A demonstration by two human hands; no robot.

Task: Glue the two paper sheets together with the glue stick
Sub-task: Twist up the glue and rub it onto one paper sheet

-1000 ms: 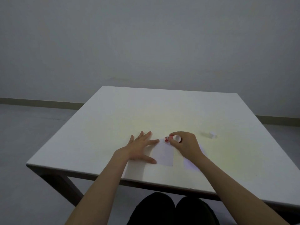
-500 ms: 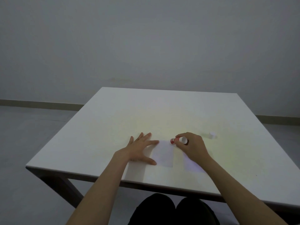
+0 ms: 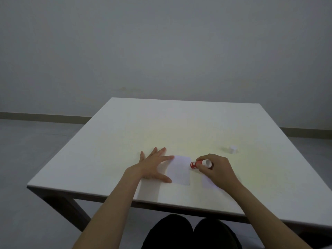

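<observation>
A small white paper sheet (image 3: 179,169) lies flat near the table's front edge. My left hand (image 3: 152,166) rests flat beside it, fingers spread, with fingertips on the sheet's left edge. My right hand (image 3: 215,169) grips a red and white glue stick (image 3: 195,164), tilted, its red end at the sheet's upper right edge. A second pale sheet (image 3: 208,182) lies under my right hand and wrist, mostly hidden.
The glue stick's white cap (image 3: 233,149) stands on the white table (image 3: 161,126), behind and to the right of my right hand. The table's front edge runs just below my forearms. Dark knees show beneath it.
My right hand has slid the glue stick rightward along the sheet's top, from near my left fingertips to the sheet's right edge. My left hand has stayed still.
</observation>
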